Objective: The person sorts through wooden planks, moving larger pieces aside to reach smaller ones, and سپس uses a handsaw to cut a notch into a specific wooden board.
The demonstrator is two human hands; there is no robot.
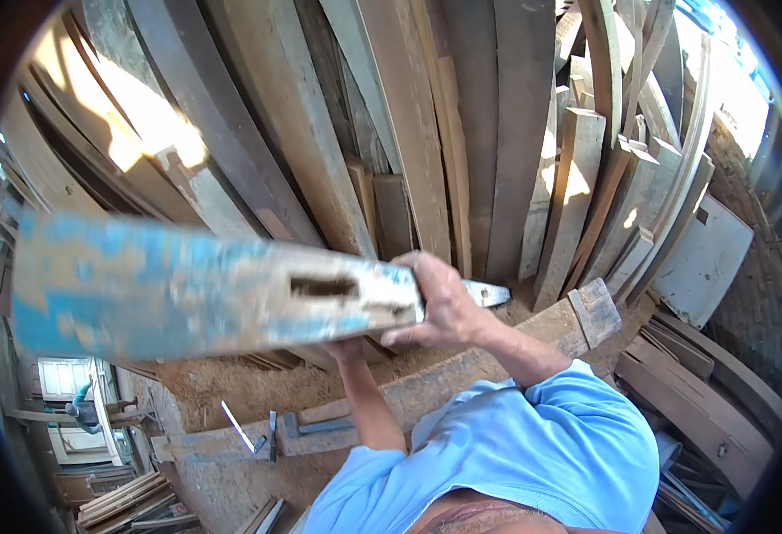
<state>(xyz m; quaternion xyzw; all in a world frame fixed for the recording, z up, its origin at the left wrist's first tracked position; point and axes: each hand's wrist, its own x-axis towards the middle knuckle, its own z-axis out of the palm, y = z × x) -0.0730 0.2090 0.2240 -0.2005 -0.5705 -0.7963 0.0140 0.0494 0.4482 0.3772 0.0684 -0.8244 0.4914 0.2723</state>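
Both grips clamp the blue-painted beam (186, 289): right hand (440, 298) over its top, left hand (348, 349) beneath.

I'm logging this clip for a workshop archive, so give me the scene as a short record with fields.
Setting: wood yard, sawdust ground
Held thing: blue-painted beam, worn, with a rectangular mortise slot
Right hand: wrapped over the beam's end
Left hand: under the beam, mostly hidden
Behind: planks leaning upright in a stack
On ground: long timber, metal tools
Others: a person far off, lower left
Blur: beam is motion-blurred
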